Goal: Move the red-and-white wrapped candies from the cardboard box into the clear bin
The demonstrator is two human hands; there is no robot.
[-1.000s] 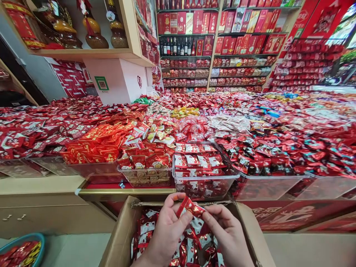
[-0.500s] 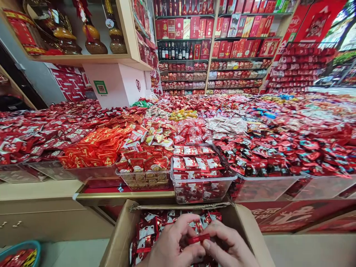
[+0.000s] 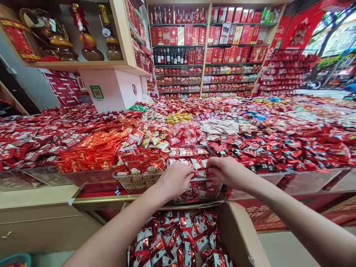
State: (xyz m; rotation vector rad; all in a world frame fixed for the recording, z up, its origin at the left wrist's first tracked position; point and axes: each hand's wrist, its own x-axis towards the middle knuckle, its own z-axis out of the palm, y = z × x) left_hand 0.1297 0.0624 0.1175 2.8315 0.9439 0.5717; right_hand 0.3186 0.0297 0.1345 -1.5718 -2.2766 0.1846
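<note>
My left hand and my right hand are over the front of a clear plastic bin. Both are closed, fingertips pinched towards each other. Between them is a small red-and-white wrapped candy packet, seemingly gripped at its two ends; the fingers partly hide it. Similar packets lie in neat rows inside the bin. Below my forearms stands an open cardboard box, holding many loose red-and-white candy packets in a jumble.
Left of the bin is another clear bin of red-and-gold packets, then orange-red packets. Dark red packets fill bins on the right. A gold-edged counter ledge runs in front. A teal basin is at lower left.
Both hands have moved forward and up, from above the cardboard box to the clear bin, with a small red packet between them. The box's contents now show more fully.
</note>
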